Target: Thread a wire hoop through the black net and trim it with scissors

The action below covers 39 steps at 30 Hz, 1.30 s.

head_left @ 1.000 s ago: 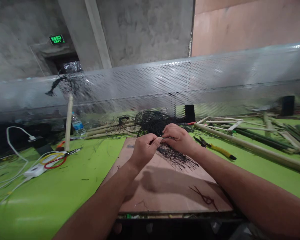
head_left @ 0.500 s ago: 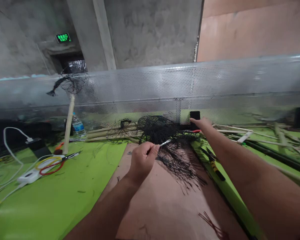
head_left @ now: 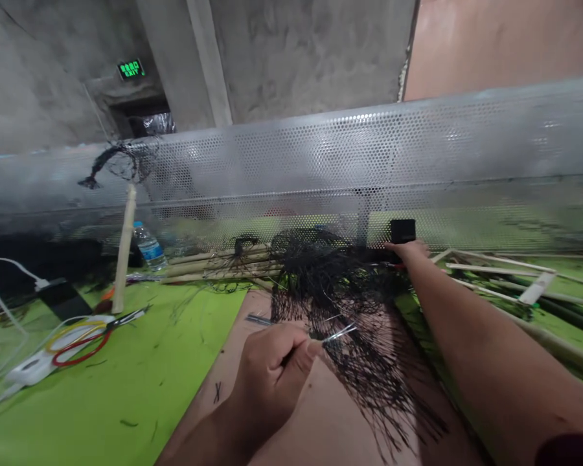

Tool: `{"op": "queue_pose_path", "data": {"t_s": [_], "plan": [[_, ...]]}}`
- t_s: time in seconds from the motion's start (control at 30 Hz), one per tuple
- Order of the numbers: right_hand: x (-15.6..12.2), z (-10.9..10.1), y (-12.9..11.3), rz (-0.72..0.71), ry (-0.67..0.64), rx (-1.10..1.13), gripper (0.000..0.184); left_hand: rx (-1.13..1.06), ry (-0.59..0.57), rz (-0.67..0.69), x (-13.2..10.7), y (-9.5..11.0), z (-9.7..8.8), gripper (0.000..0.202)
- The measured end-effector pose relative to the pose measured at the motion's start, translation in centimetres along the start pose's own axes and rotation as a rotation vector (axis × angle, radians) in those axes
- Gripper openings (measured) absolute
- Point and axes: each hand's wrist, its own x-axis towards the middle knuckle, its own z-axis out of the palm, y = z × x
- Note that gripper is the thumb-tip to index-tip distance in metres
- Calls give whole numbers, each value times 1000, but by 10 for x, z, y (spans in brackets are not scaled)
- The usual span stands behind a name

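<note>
My left hand (head_left: 276, 369) is closed in a pinch around a small bundle of thin silvery wires (head_left: 340, 333). The shiny ends stick out to the right past my thumb, while dark ends (head_left: 258, 319) show behind the fist. Beyond it lies a tangled mass of black wire mesh (head_left: 315, 265), its loose strands (head_left: 383, 375) fanning toward me across the pinkish board (head_left: 315, 414). My right hand (head_left: 411, 249) reaches to the far side, just below a black rectangular object (head_left: 403, 230). Its fingers are mostly hidden, so any grip cannot be made out.
A perforated metal panel (head_left: 272, 162) crosses the back. To the left are a water bottle (head_left: 149, 246), an upright wooden stick (head_left: 125, 249), red-and-yellow-handled scissors or pliers (head_left: 85, 340) and a white power strip (head_left: 34, 367). Wooden strips (head_left: 495, 268) lie at right on the green surface (head_left: 140, 388).
My left hand with the wires has come lower and nearer to me. The view has shifted, and my right hand remains extended near the black object. More loose strands show on the board.
</note>
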Motion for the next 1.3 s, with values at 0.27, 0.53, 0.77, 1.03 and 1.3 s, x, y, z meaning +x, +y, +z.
{"op": "queue_pose_path", "data": {"t_s": [0.27, 0.53, 0.77, 1.03, 1.3], "plan": [[3, 8, 4, 75, 139, 12, 97, -1, -36, 21, 0, 1, 4, 23], [11, 9, 12, 47, 149, 10, 96, -9, -61, 16, 0, 1, 4, 21], [4, 14, 12, 40, 191, -19, 94, -3, -94, -17, 0, 1, 4, 22], [20, -20, 12, -295, 193, -132, 66, 19, -91, -33, 0, -1, 4, 23], [28, -63, 52, -1039, -77, -404, 31, 12, -93, -4, 0, 1, 3, 23]]}}
